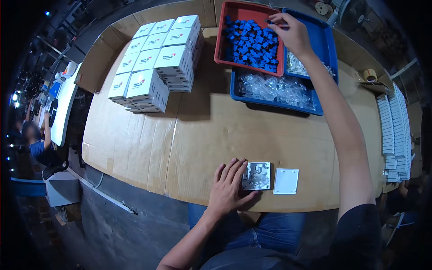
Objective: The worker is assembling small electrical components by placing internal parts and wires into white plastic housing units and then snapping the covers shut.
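Observation:
My left hand lies with its fingers stretched out at the left edge of an open white square plastic box, fingertips touching its rim. Clear and white pieces sit inside the box. Right beside it lies a flat white square cover. My right arm reaches far across to a red tray full of small blue plastic parts. Above that tray's right edge, my right hand pinches one small dark blue part between thumb and fingers.
A blue tray of clear plastic pieces stands below the red one. Another blue tray holds white pieces. White boxes are stacked at the far left; more white cases stand at right. A tape roll lies nearby.

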Demonstrator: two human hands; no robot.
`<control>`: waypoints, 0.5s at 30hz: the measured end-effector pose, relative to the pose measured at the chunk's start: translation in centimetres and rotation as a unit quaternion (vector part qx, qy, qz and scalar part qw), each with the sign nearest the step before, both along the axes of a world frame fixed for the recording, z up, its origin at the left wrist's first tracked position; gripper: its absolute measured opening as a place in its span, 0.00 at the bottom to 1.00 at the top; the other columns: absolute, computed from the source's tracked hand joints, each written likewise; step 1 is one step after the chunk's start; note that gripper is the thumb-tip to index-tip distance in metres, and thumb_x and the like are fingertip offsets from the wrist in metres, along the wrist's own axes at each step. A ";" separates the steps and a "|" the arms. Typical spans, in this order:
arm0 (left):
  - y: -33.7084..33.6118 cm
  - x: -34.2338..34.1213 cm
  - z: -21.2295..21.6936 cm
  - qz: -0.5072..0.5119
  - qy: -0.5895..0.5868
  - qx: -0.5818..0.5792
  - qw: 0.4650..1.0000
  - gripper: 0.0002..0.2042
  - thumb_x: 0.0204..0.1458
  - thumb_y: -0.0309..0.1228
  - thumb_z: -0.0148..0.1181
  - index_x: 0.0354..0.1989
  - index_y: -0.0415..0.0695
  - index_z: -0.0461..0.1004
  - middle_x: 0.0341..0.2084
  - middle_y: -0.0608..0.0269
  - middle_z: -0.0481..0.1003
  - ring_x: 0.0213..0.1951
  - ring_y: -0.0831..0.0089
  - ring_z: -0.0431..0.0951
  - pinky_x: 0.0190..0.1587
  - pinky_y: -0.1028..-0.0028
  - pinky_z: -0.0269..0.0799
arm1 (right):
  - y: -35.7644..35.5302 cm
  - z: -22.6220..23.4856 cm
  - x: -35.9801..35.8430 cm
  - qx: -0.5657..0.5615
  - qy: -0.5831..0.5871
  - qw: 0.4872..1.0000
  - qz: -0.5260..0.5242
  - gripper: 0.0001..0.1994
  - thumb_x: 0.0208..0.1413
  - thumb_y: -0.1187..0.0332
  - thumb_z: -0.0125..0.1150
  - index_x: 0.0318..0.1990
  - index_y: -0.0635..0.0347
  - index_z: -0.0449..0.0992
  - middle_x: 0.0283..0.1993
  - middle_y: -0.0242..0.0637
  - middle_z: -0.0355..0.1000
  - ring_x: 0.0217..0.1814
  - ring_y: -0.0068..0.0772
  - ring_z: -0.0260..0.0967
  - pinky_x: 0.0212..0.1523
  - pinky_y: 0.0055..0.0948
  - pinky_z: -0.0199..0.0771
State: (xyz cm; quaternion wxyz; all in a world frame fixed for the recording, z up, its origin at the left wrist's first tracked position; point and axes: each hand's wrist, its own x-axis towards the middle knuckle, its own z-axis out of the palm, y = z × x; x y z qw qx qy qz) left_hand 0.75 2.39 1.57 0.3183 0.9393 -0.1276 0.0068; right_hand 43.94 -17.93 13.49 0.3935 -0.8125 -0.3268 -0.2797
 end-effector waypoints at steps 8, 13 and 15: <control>-0.3 -1.3 -0.2 0.008 -0.061 0.022 0.998 0.48 0.45 0.57 0.72 0.71 0.41 0.63 0.67 0.53 0.68 0.72 0.57 0.62 0.76 0.53 0.48 | -2.3 7.8 -22.3 0.287 0.259 0.908 0.160 0.16 0.65 0.74 0.66 0.58 0.67 0.74 0.47 0.42 0.81 0.51 0.33 0.82 0.55 0.28 0.82; -0.5 -1.2 -0.9 0.000 -0.094 0.021 0.995 0.46 0.45 0.55 0.72 0.71 0.43 0.64 0.66 0.52 0.69 0.72 0.55 0.63 0.76 0.52 0.48 | -3.7 8.5 -31.5 0.461 0.350 0.746 0.329 0.20 0.66 0.76 0.63 0.65 0.64 0.73 0.52 0.44 0.80 0.52 0.38 0.82 0.58 0.35 0.85; -0.7 -1.0 -0.8 0.005 -0.097 0.014 0.995 0.45 0.46 0.53 0.72 0.71 0.42 0.63 0.66 0.52 0.69 0.72 0.55 0.63 0.76 0.53 0.48 | -3.7 8.5 -34.3 0.460 0.347 0.757 0.309 0.21 0.66 0.76 0.63 0.66 0.63 0.72 0.54 0.43 0.80 0.53 0.37 0.81 0.59 0.34 0.84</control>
